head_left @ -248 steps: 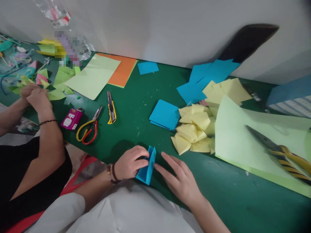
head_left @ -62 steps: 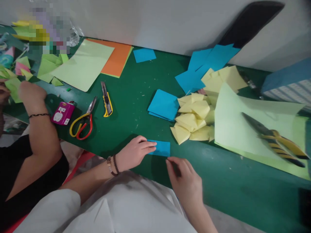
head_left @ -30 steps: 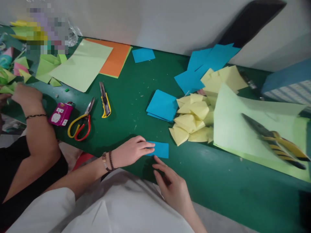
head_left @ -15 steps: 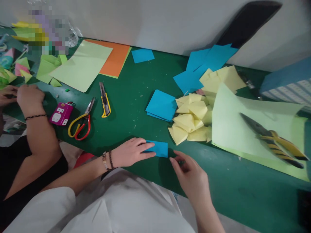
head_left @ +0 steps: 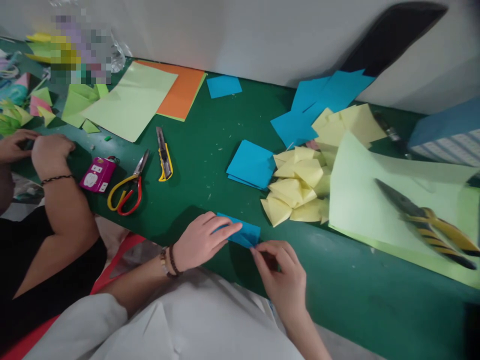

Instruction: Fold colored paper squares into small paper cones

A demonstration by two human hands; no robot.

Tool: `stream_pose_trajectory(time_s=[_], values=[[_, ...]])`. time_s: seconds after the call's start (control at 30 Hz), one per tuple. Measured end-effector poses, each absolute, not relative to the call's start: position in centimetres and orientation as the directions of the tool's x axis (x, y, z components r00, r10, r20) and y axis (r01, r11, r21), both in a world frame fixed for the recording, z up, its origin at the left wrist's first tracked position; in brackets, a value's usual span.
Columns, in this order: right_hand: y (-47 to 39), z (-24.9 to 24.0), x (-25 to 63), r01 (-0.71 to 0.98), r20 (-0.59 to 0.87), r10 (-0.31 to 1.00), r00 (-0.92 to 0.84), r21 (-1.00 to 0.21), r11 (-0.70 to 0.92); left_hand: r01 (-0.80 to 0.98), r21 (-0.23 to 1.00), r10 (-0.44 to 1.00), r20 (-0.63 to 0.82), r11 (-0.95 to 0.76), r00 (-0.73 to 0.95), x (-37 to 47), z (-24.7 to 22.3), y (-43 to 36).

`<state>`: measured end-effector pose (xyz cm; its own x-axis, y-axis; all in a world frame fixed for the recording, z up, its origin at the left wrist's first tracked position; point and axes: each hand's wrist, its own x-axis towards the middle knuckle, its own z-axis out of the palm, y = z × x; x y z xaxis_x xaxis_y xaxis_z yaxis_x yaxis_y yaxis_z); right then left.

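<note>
A folded blue paper (head_left: 244, 233) lies on the green table near its front edge. My left hand (head_left: 204, 239) rests flat on the left part of it, fingers stretched out over the paper. At the paper's lower right corner, my right hand (head_left: 282, 267) pinches the edge between thumb and forefinger. A stack of blue paper squares (head_left: 250, 162) lies just beyond, beside a pile of folded pale yellow paper pieces (head_left: 298, 187).
Left of my hands lie scissors (head_left: 129, 187), a yellow utility knife (head_left: 164, 155) and a magenta box (head_left: 98, 174). Pliers (head_left: 427, 222) sit on light green sheets (head_left: 360, 190) at the right. Another person's hands (head_left: 50, 152) are at the far left.
My right hand has moved left onto the paper's corner and now pinches it. The blue paper has tilted slightly. My left hand has stayed on the paper, its fingers shifted a little.
</note>
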<state>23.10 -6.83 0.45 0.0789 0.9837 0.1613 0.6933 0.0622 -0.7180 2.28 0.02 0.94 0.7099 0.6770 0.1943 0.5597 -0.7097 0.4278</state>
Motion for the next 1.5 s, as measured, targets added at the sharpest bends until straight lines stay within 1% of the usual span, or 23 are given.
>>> stream_pose_trajectory(time_s=[0.1,0.2,0.3,0.37,0.43,0.57,0.67,0.73,0.83,0.93,1.07,1.2,1.27,1.4,1.5], values=[[-6.9,0.2,23.3,0.754,0.336,0.94,-0.058,-0.602,0.261,0.547,0.386,0.66,0.29,-0.743,0.693,2.6,1.2,-0.1],[-6.7,-0.1,23.8,0.77,0.428,0.877,-0.218,-0.477,0.424,0.509,0.381,0.632,0.369,-0.771,0.681,2.8,1.0,-0.2],[-6.9,-0.6,24.2,0.762,0.443,0.83,-0.339,-0.388,0.518,0.5,0.383,0.629,0.418,-0.777,0.656,2.6,0.5,-0.6],[-7.2,-0.9,24.3,0.762,0.418,0.822,-0.387,-0.357,0.541,0.53,0.383,0.653,0.396,-0.757,0.646,2.1,0.4,-1.2],[-7.6,-1.2,24.4,0.764,0.382,0.825,-0.417,-0.345,0.546,0.574,0.384,0.689,0.34,-0.723,0.64,1.5,0.4,-1.7],[-7.8,-1.5,24.4,0.745,0.35,0.816,-0.461,-0.347,0.57,0.613,0.41,0.725,0.216,-0.675,0.654,0.5,0.6,-2.5],[-7.6,-1.5,24.4,0.733,0.352,0.816,-0.458,-0.37,0.571,0.636,0.416,0.744,0.173,-0.65,0.646,0.6,0.6,-2.3],[-7.5,-1.4,24.4,0.728,0.349,0.821,-0.452,-0.386,0.566,0.653,0.392,0.746,0.156,-0.648,0.647,1.0,0.6,-1.8],[-7.5,-1.4,24.3,0.733,0.349,0.826,-0.443,-0.389,0.558,0.623,0.361,0.693,0.102,-0.694,0.714,1.8,0.4,-0.7],[-7.6,-1.4,23.9,0.752,0.354,0.842,-0.407,-0.394,0.529,0.583,0.39,0.649,0.054,-0.713,0.759,2.3,0.2,0.2],[-7.8,-1.2,23.4,0.774,0.352,0.869,-0.347,-0.416,0.477,0.56,0.444,0.64,0.041,-0.699,0.767,2.5,0.0,0.8],[-7.8,-1.1,23.1,0.738,0.342,0.866,-0.364,-0.461,0.492,0.551,0.457,0.636,0.041,-0.698,0.771,2.4,-0.1,0.9],[-7.7,-1.0,22.9,0.721,0.344,0.873,-0.344,-0.499,0.481,0.543,0.475,0.635,0.046,-0.693,0.771,2.2,0.0,0.9],[-6.9,-0.9,22.5,0.735,0.326,0.921,-0.214,-0.567,0.371,0.494,0.486,0.596,0.071,-0.721,0.8,1.7,0.1,1.0],[-6.6,-0.7,21.9,0.788,0.271,0.953,-0.136,-0.553,0.27,0.457,0.456,0.559,0.112,-0.764,0.822,1.4,0.0,1.0]])
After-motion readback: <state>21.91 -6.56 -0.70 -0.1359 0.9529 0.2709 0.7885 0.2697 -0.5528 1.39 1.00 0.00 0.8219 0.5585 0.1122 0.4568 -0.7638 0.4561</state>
